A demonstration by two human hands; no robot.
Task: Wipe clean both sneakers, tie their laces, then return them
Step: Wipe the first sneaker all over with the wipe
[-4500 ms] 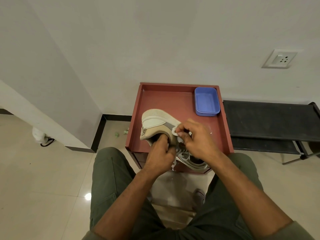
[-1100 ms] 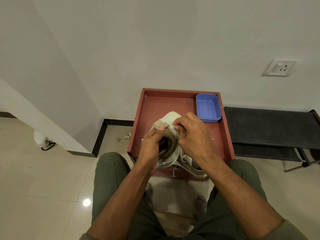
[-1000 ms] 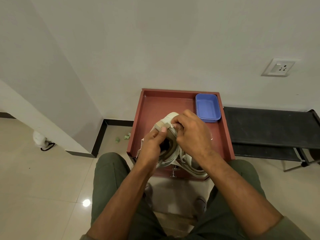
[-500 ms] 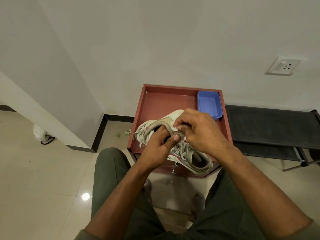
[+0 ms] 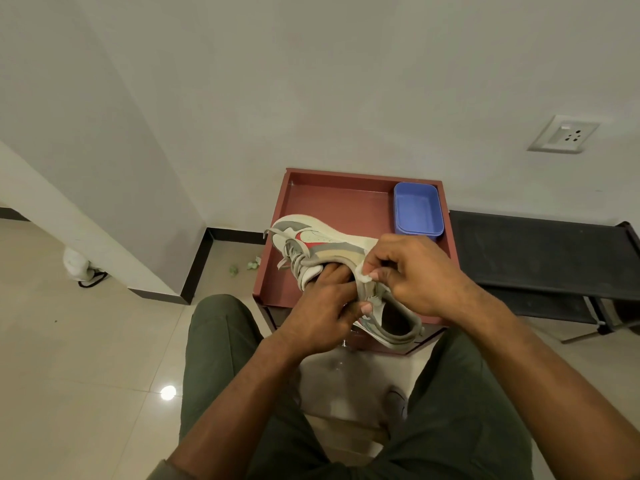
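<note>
A cream and grey sneaker (image 5: pixel 313 241) with a red patch is held above the red-brown table (image 5: pixel 332 199), toe pointing left, laces loose. My left hand (image 5: pixel 322 306) grips it with fingers inside its opening. My right hand (image 5: pixel 415 271) pinches a small white wipe (image 5: pixel 365 275) against the sneaker's heel collar. The second sneaker (image 5: pixel 398 323) lies on the table's near edge below my hands, opening up, partly hidden by them.
A blue plastic tub (image 5: pixel 418 209) stands at the table's back right corner. A black bench (image 5: pixel 543 254) runs along the wall to the right. Crumpled green scraps (image 5: pixel 247 265) lie on the floor left of the table. My knees frame the table's front.
The held sneaker has turned from upright to lying on its side, toe to the left, showing its red patch. My right hand with the wipe has moved along to the heel collar.
</note>
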